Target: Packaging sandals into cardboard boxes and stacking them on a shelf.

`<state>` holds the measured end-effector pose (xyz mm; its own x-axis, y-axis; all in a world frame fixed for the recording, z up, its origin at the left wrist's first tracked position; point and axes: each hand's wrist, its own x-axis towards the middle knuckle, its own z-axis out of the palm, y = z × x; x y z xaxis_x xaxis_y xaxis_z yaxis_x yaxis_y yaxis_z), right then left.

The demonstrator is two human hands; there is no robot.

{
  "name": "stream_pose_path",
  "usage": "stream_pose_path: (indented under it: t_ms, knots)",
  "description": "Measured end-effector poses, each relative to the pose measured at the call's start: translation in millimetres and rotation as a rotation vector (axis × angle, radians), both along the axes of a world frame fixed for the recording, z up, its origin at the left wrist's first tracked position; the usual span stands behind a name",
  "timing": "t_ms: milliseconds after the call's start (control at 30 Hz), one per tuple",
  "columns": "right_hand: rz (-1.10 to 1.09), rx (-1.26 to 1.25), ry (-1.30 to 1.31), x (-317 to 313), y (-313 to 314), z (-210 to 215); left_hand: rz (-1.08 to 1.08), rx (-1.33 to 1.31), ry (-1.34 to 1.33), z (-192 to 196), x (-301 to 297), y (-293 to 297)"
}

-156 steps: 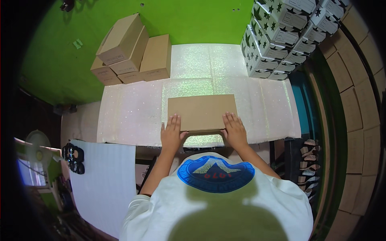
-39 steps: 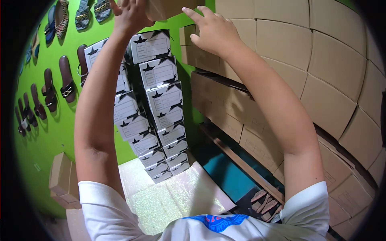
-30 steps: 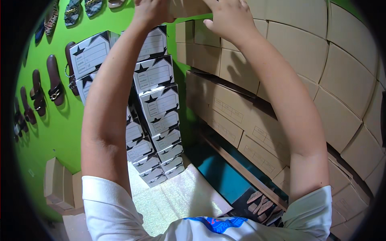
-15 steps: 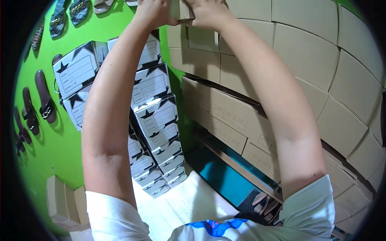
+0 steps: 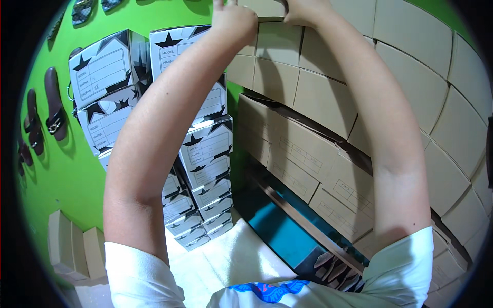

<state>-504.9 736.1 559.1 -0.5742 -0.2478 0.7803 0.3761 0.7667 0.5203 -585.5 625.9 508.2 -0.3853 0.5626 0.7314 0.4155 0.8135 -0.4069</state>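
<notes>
Both my arms reach up and forward to the top of the view, toward a wall of stacked plain brown cardboard boxes. A brown cardboard box (image 5: 268, 8) is between my hands in the upper row, cut off by the upper edge. My left hand (image 5: 234, 20) is at its left end, with bent fingers partly out of view. My right hand (image 5: 307, 11) grips its right side, the thumb against the front face. Another brown box (image 5: 279, 42) lies right beneath it.
White shoe boxes with black stars (image 5: 205, 149) stand in tall stacks at left. Sandals (image 5: 55, 105) hang on the green wall (image 5: 77, 179). Long brown cartons (image 5: 303, 159) lie below the box wall, above a teal surface (image 5: 272, 226). More brown boxes (image 5: 67, 246) stand at lower left.
The box and both hands have shifted right and up in the view, against the stacked row. The whole scene has also moved a little as my head turned.
</notes>
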Motion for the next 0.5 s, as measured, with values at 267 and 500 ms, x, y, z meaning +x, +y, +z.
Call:
stream_pose_path:
  t_ms: [267,500]
  knots:
    - [0.055,0.284,0.025,11,18,-4,-0.210,0.223,0.328,-23,-47,34]
    - [-0.288,0.152,-0.002,6,-1,-1,-0.073,0.184,0.391,-24,-61,58]
